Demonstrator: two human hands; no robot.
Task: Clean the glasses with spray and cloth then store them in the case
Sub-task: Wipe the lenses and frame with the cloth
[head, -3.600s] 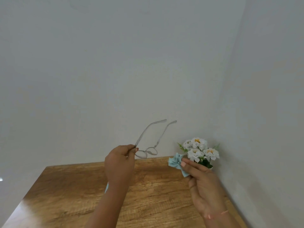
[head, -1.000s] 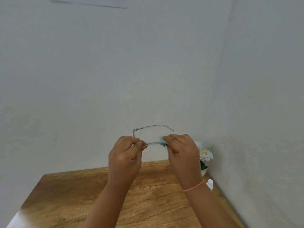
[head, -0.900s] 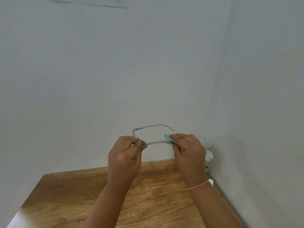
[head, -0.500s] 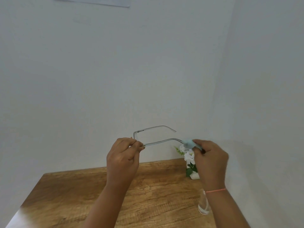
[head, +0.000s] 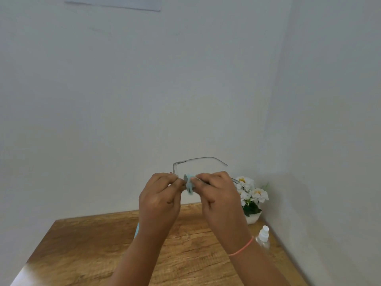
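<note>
I hold thin clear-framed glasses up in front of the wall, their arms pointing right. My left hand pinches the front of the frame. My right hand pinches a small light-blue cloth around the nearer arm, close to the hinge and right beside my left fingers. The lenses are hidden behind my hands. A clear spray bottle with a white cap stands on the wooden table at the right, by the wall. A sliver of a light-blue object, perhaps the case, shows behind my left forearm.
A small white pot of white flowers sits in the table's back right corner, just behind the bottle. White walls close the table in at the back and right. A sheet of paper hangs high on the back wall.
My right hand has slid the cloth back left along the glasses' arm, from its tip to the hinge beside my left hand. My left hand has kept its hold.
</note>
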